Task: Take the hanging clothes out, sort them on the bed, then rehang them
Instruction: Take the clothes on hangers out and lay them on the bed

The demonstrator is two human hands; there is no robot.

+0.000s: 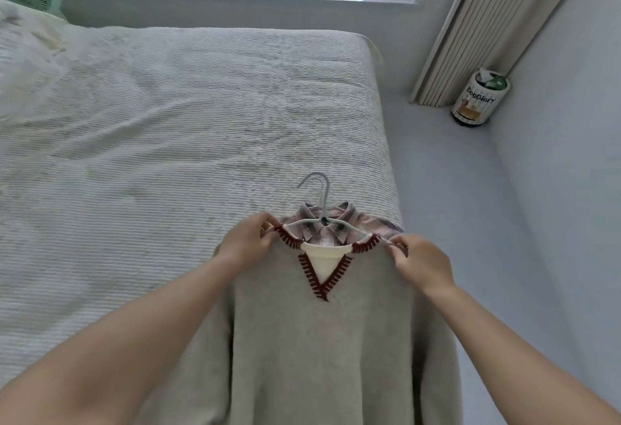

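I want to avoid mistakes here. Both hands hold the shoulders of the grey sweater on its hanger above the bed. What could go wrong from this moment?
1. The left hand and right hand pinch only the shoulder edges of the grey sweater; the knit may stretch there.
2. A plaid shirt on a second hanger lies right behind; the two hanger hooks could tangle.
3. The clothes are near the edge of the bed, so something may slide to the floor.

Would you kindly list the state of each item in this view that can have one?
Grey sweater: on its hanger, held at both shoulders.
Plaid shirt: hung behind the sweater, collar showing.
Hangers: two hooks free, on no rail.
Left hand: pinching the sweater's shoulder.
Right hand: pinching the other shoulder.
Bed: covered, slightly wrinkled.
Curtain: gathered aside.
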